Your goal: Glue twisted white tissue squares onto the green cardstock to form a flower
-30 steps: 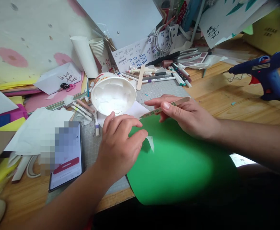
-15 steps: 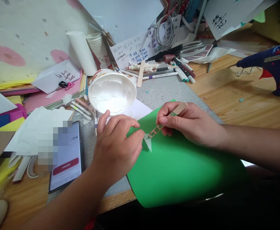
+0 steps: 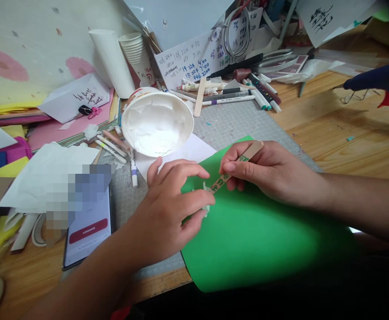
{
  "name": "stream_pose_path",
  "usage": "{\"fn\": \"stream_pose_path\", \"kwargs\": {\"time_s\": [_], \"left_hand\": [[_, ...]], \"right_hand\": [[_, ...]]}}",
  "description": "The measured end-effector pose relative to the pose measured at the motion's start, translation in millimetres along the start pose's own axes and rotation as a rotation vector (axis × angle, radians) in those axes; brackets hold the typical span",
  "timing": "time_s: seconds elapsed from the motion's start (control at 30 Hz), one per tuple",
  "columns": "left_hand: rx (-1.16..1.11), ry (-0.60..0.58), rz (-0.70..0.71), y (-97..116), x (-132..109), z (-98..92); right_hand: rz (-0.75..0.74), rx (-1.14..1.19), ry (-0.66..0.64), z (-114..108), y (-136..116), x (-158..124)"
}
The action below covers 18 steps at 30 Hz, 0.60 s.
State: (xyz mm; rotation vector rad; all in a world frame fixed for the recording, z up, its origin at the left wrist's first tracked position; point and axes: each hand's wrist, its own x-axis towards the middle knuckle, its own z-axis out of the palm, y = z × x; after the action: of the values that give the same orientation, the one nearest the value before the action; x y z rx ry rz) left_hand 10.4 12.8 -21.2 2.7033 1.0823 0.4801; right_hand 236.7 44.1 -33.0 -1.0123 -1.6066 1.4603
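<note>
My right hand grips a flat wooden craft stick with green markings, between thumb and fingers. The stick slants down to the left over a sheet of green paper. At its lower end is a small crumpled white scrap, thin like tissue or film. My left hand has thumb and index finger closed around this scrap, its other fingers raised and apart. The index finger partly hides the scrap and the stick's tip.
Beyond my left hand a white paper bowl with white material inside tilts towards me. A phone lies at left. Pens and another craft stick lie at the back of the grey cutting mat. A blue glue gun stands at right.
My left thumb and index finger have shifted onto the white scrap, which looks more crumpled and partly covered. The right hand keeps its hold on the stick. The view has shifted slightly.
</note>
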Motion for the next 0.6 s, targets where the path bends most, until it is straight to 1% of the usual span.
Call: {"fn": "stream_pose_path", "kwargs": {"time_s": [0.13, 0.23, 0.33, 0.47, 0.6], "left_hand": [[0.060, -0.024, 0.024, 2.1, -0.4, -2.2], [0.095, 0.012, 0.008, 2.3, -0.8, -2.2], [0.049, 0.041, -0.047, -0.2, -0.4, -0.4], [-0.034, 0.013, -0.100, -5.7, 1.9, 3.3], [-0.083, 0.015, -0.133, -7.8, 3.1, 5.4]], "right_hand": [[0.012, -0.003, -0.002, -0.2, -0.7, 1.1], [0.009, -0.018, -0.009, -0.6, -1.6, 1.9], [0.006, -0.027, -0.016, -1.2, -2.6, 2.5], [0.012, -0.032, -0.038, -2.1, -2.6, 3.3], [0.027, -0.034, -0.053, -1.6, -1.6, 4.1]]}}
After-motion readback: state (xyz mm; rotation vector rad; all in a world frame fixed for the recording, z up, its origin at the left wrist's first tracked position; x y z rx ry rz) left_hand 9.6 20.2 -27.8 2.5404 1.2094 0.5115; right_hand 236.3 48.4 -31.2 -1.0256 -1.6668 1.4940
